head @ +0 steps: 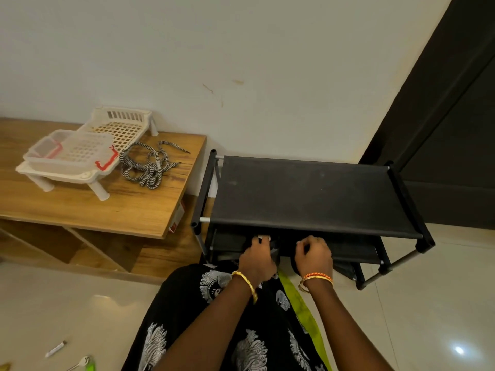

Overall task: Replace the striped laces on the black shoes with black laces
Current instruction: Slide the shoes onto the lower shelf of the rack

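Your two hands were down at the second tier of the shoe rack (pixel 316 194), each on a dark shape that I took for one of the black shoes (pixel 276 254) — two by that reckoning, though the top shelf hid most of them and I could not tell whether black laces were in them. Your left hand (pixel 257 257) had its fingers curled round the shoe on its side, a small white tab showing just past the fingertips. Your right hand (pixel 314 255) had its fingers bent over the other dark shape, and the grip looked real, though the thing itself was almost wholly hidden under the knuckles. Held that way, side by side and level, you seemed to be setting the pair on the shelf or drawing it out; I could not say which.

Well away from your left fingers, on the wooden table (pixel 88 210), lay the striped laces (pixel 150 167) in one loose tangle — I counted two, off the shoes, so that half of the job looked done. Beside them stood one white plastic rack (pixel 91 145) with one clear lidded box (pixel 72 153) on it. No spare black lace showed anywhere.
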A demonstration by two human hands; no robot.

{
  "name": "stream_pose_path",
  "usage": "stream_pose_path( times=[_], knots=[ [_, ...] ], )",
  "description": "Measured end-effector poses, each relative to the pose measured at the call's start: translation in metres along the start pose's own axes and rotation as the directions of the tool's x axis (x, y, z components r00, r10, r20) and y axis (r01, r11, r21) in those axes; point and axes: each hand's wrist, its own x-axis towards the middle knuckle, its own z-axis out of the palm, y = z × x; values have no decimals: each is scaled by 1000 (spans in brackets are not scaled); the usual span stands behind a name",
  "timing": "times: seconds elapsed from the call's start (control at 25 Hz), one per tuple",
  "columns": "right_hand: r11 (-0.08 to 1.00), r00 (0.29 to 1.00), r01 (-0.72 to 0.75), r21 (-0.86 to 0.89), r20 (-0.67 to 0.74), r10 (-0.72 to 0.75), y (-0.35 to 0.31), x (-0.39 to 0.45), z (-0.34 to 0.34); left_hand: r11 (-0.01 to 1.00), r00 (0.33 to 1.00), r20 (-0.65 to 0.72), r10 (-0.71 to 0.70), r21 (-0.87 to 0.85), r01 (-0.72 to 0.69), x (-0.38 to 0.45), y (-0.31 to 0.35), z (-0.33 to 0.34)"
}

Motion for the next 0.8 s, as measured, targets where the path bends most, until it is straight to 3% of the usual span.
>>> stream_pose_path(
  times=[0.12,0.24,0.36,0.48,0.64,0.72,0.8],
  knots=[
    [970,997,44,240,-73,-28,-30,-7,-17,996,997,-63,-39,-80,34,-18,8,-41],
    [910,996,75,408,-83,-45,-61,-14,-34,949,980,-185,-69,-317,7,-35,5,-80],
    [833,993,121,540,-72,-97,-85,-14,-42,888,882,-443,-161,-455,-66,-46,-16,-109],
    [833,987,143,535,-18,-158,-110,-8,-40,865,728,-628,-276,-492,-97,-49,-44,-129],
    [827,981,144,543,31,-191,-151,-1,-26,850,559,-723,-405,-523,-60,-49,-82,-148],
    [836,968,163,523,79,-238,-171,-2,-13,850,551,-697,-459,-526,42,-45,-98,-153],
    [855,922,235,462,173,-347,-198,-5,6,842,598,-633,-492,-521,141,-39,-113,-160]
  ],
)
